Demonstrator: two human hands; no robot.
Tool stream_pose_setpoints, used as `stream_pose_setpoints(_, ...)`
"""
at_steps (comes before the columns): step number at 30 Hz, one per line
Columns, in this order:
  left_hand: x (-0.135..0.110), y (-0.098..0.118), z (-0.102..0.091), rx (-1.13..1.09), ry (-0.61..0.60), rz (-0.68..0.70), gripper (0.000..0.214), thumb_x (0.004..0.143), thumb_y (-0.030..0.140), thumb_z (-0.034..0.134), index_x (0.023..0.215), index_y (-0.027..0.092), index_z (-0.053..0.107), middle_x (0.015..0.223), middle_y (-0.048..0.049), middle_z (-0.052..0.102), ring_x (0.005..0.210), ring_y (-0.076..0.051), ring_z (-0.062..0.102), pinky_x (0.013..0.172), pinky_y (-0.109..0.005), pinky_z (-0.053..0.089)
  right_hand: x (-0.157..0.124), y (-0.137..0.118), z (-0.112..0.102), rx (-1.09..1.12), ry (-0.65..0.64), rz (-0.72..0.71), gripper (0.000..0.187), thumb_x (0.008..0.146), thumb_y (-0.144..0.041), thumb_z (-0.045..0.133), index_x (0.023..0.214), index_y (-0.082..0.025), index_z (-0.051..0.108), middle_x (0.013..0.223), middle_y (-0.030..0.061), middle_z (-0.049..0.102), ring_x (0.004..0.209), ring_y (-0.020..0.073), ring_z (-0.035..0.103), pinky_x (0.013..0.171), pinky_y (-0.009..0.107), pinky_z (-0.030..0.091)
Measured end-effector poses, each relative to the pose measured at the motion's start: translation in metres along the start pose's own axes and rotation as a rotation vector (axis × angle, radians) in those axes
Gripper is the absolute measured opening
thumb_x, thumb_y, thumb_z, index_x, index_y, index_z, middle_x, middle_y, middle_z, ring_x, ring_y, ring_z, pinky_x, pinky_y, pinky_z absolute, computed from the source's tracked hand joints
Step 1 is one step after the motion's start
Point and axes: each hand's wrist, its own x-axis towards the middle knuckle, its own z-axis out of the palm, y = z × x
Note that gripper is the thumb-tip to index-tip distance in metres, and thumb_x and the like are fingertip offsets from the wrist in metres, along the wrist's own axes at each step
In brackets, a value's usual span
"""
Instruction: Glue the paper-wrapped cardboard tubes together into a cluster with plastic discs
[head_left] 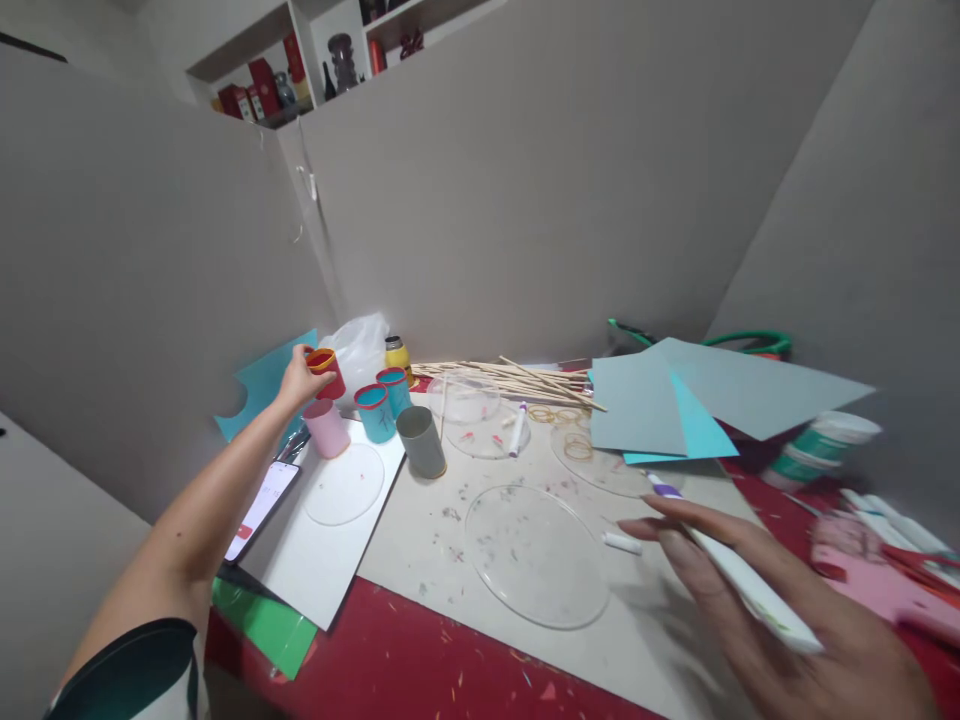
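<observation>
My left hand [300, 378] reaches to the far left and is closed around a red paper cup [334, 380] with a yellow rim. Just below it stands a pink cup [327, 430]; two blue cups [379, 420] with red rims and a grey cup [422, 445] are to its right. At the lower right, my right hand [780, 600] holds a white marker [739, 570] with a purple section near the tip, its tip bare. A white marker cap [622, 543] lies near those fingertips, beside a clear round disc [537, 560].
Thin wooden sticks [502, 380] lie along the back. Grey sheets [637, 405] cover a cyan sheet [705, 425] at right, near a green-and-white tub [821, 450]. A phone [259, 510] rests left on white board [307, 570]. Another marker [518, 430] and rubber bands [577, 447] lie mid-table.
</observation>
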Motion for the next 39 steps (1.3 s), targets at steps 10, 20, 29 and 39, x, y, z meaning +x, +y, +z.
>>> stream_pose_setpoints(10,-0.023,0.021,-0.011,-0.101,0.127,0.164,0.044,0.078,0.026,0.072,0.117,0.018,0.053,0.129,-0.0094,0.061,0.126,-0.032,0.056,0.108,-0.051,0.046,0.005,-0.011,-0.007,0.175,0.063,0.142,0.025,0.099,-0.037,0.058,0.121,-0.026,0.066,0.092,0.0014,0.08,0.087,0.0184,0.076,0.081,0.028,0.059)
stream_pose_setpoints(20,-0.149,0.113,0.016,-0.39,-0.335,0.652,0.024,0.09,0.036,0.066,0.108,0.021,0.067,0.109,-0.0076,0.074,0.096,-0.021,0.071,0.091,-0.037,0.058,0.014,-0.011,-0.004,0.332,0.278,0.292,0.015,0.094,-0.034,0.063,0.098,-0.025,0.074,0.089,0.0021,0.075,0.085,0.0202,0.07,0.082,0.036,0.055)
stream_pose_setpoints(29,-0.205,0.17,0.105,-0.117,-0.874,0.827,0.019,0.091,0.025,0.058,0.106,0.019,0.068,0.104,-0.0083,0.075,0.091,-0.021,0.07,0.083,-0.033,0.053,0.018,-0.01,-0.013,0.385,0.435,0.295,0.008,0.094,-0.031,0.062,0.094,-0.025,0.068,0.074,-0.0035,0.062,0.071,0.0157,0.061,0.071,0.031,0.05)
stream_pose_setpoints(39,-0.229,0.218,0.18,-0.066,-1.009,0.728,0.015,0.08,0.023,0.068,0.067,0.021,0.059,0.085,-0.0091,0.068,0.084,-0.027,0.066,0.078,-0.035,0.047,0.018,-0.014,-0.018,0.35,0.469,0.345,0.01,0.093,-0.033,0.065,0.093,-0.024,0.07,0.075,-0.0011,0.065,0.074,0.0184,0.064,0.077,0.035,0.05)
